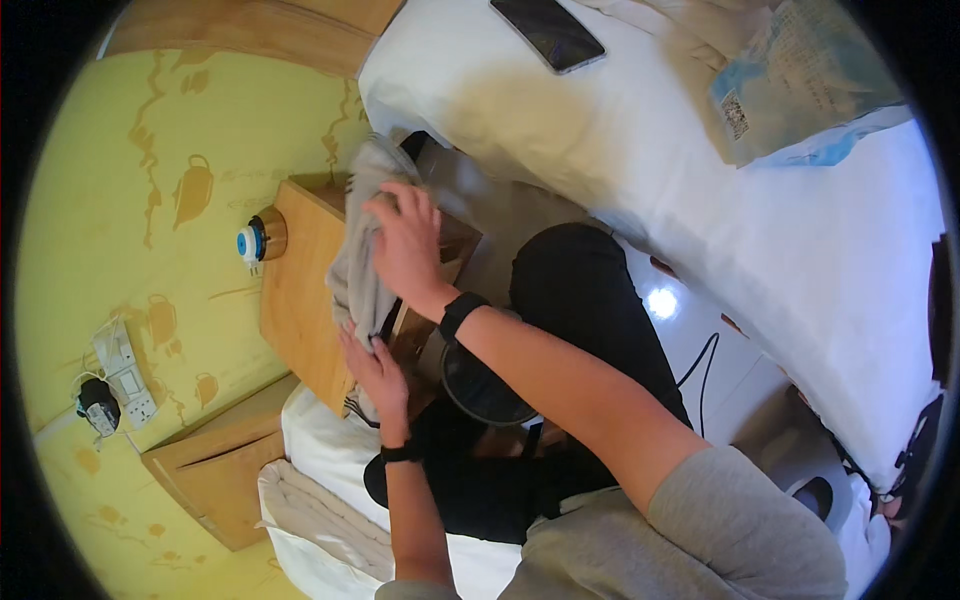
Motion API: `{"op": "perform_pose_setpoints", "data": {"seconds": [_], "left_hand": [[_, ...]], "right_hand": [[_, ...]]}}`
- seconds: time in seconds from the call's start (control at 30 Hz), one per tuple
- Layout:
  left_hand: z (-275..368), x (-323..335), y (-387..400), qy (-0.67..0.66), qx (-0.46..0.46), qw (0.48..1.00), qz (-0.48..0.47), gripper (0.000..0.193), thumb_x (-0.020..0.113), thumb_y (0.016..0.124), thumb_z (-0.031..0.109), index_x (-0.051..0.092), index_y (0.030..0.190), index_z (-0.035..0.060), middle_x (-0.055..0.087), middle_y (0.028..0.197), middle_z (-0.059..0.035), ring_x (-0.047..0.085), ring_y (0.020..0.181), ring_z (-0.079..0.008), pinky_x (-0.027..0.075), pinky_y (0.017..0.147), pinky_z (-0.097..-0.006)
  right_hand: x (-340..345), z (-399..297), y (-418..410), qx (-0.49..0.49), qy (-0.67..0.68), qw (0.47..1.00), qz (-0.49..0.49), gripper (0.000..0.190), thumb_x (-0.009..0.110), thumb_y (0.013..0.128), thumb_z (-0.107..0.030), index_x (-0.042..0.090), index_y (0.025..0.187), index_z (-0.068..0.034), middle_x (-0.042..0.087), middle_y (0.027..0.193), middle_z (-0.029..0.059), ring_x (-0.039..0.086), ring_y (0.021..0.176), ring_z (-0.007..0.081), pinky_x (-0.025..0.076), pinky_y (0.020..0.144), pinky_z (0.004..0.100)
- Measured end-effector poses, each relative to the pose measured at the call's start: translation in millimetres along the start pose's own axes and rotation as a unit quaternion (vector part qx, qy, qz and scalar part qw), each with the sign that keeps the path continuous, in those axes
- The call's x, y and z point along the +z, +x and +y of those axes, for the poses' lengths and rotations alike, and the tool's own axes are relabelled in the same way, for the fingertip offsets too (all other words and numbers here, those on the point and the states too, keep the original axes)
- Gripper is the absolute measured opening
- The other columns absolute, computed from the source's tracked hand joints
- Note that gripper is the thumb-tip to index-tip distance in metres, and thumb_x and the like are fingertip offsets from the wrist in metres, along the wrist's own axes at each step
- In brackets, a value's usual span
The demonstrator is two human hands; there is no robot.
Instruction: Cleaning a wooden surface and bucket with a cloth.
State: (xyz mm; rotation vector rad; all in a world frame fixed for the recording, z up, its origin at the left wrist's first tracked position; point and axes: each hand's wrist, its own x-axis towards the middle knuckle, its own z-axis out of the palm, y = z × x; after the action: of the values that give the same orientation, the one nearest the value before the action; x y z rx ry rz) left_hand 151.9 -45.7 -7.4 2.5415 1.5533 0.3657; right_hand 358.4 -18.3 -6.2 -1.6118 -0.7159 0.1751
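A grey-beige striped cloth garment (360,247) lies bunched over the edge of a wooden nightstand (300,300). My right hand (409,247) rests on its upper part, fingers bent over the fabric; whether they grip it is unclear. At the garment's lower end, my left hand (379,375) has the cloth between thumb and fingers. Another piece of striped cloth (361,407) shows below that hand, partly covered. Each wrist wears a black band.
A round dark bin (487,386) stands between my knees. On the white bed (645,150) lie a phone (551,34) and a blue-grey plastic package (810,90). A small appliance with a plug (259,238) sits at the nightstand's wall side. A black cable (705,375) loops over the floor.
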Motion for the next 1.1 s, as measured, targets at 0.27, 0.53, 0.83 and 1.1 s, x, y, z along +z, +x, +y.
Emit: {"op": "perform_pose_setpoints", "data": {"seconds": [0.27,0.53,0.83,1.1], "left_hand": [[23,16,5,0.021,0.039,0.999,-0.002,0.051,0.044,0.092,0.014,0.032,0.141,0.0041,0.031,0.142,-0.0268,0.026,0.133,-0.0413,0.020,0.108,-0.0479],[29,1,-8,-0.017,0.030,0.999,-0.010,0.039,0.045,0.090,0.010,0.046,0.129,0.0023,0.037,0.139,-0.0232,0.030,0.132,-0.0387,0.018,0.108,-0.0499],[57,24,-27,-0.085,0.055,0.995,-0.016,0.035,0.044,0.088,0.007,0.049,0.122,0.0008,0.045,0.134,-0.0206,0.036,0.130,-0.0349,0.016,0.110,-0.0513],[76,32,-53,-0.247,-0.067,0.966,0.018,0.026,0.044,0.089,0.006,0.054,0.112,-0.0005,0.057,0.108,-0.0231,0.052,0.102,-0.0403,0.040,0.088,-0.0403]], "right_hand": [[20,74,-31,0.352,0.062,0.911,-0.206,0.034,0.046,0.083,-0.022,0.061,0.106,-0.002,0.061,0.104,0.0257,0.056,0.099,0.0432,0.045,0.085,0.0495],[-7,55,-23,0.303,0.121,0.907,-0.266,0.032,0.050,0.082,-0.025,0.060,0.098,0.001,0.061,0.097,0.0268,0.056,0.095,0.0441,0.044,0.083,0.0457],[-6,125,-41,0.225,0.073,0.909,-0.343,0.030,0.053,0.078,-0.019,0.063,0.101,-0.004,0.063,0.098,0.0232,0.058,0.093,0.0426,0.046,0.080,0.0466],[-13,123,-57,0.147,-0.082,0.929,-0.328,0.027,0.054,0.081,-0.016,0.062,0.106,-0.006,0.064,0.098,0.0212,0.059,0.094,0.0408,0.047,0.081,0.0474]]}}
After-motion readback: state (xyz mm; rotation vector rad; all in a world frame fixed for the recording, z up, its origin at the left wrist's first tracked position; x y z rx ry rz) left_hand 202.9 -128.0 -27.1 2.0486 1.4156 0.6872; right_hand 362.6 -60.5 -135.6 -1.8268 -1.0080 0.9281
